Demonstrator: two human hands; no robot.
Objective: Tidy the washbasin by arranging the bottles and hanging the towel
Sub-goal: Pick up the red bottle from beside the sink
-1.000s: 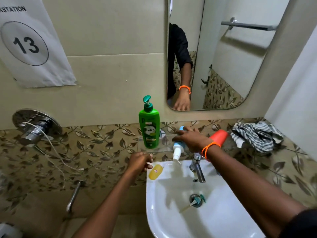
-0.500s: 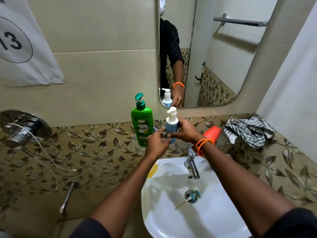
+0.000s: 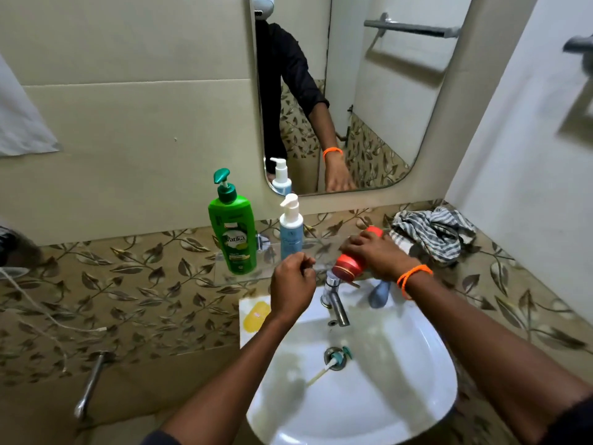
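Note:
A green pump bottle (image 3: 233, 232) and a smaller blue-and-white pump bottle (image 3: 290, 231) stand upright side by side on the clear glass shelf (image 3: 224, 276) above the white washbasin (image 3: 369, 396). My right hand (image 3: 375, 255) grips a red bottle (image 3: 349, 266) that lies tilted over the tap (image 3: 333, 297). My left hand (image 3: 292, 285) hovers in front of the blue bottle, fingers curled, holding nothing. A striped grey towel (image 3: 433, 232) lies crumpled on the ledge at the right.
A mirror (image 3: 346, 91) hangs above the shelf. A towel bar (image 3: 580, 46) sits on the right wall. Yellow soap (image 3: 255, 314) rests on the basin's left corner. A toothbrush (image 3: 324, 370) lies at the drain. A grey object (image 3: 378, 293) lies behind the tap.
Both hands let go of the blue-and-white bottle, which now stands on the shelf beside the green one. My right hand moved right and took hold of the red bottle.

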